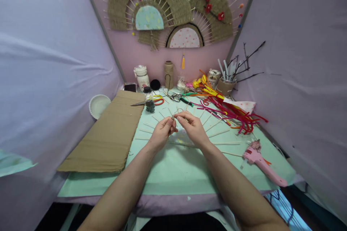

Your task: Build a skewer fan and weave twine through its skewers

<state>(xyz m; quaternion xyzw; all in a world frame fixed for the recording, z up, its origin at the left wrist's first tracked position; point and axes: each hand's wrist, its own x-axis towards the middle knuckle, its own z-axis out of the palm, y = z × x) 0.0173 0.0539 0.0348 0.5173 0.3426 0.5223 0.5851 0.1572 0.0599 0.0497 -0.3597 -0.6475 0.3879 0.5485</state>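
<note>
Both hands meet above a fan-shaped frame of thin pale sticks [221,134] that radiate over the mint-green cloth. My left hand [164,130] has its fingers pinched together around a small item too tiny to name. Just beside it, my right hand [192,126] is closed too, thumb and forefinger pressed together at the same spot. A pale patterned piece [182,135] lies under the hands at the middle of the sticks, partly hidden by them.
Cardboard [108,133] lies left, with scissors [139,103] near its top edge. A pink glue gun [261,162] rests at right. Red pipe cleaners [235,112], a twine spool [168,74] and a pot of twigs [226,86] stand or lie at the back. Woven fans [177,7] hang behind.
</note>
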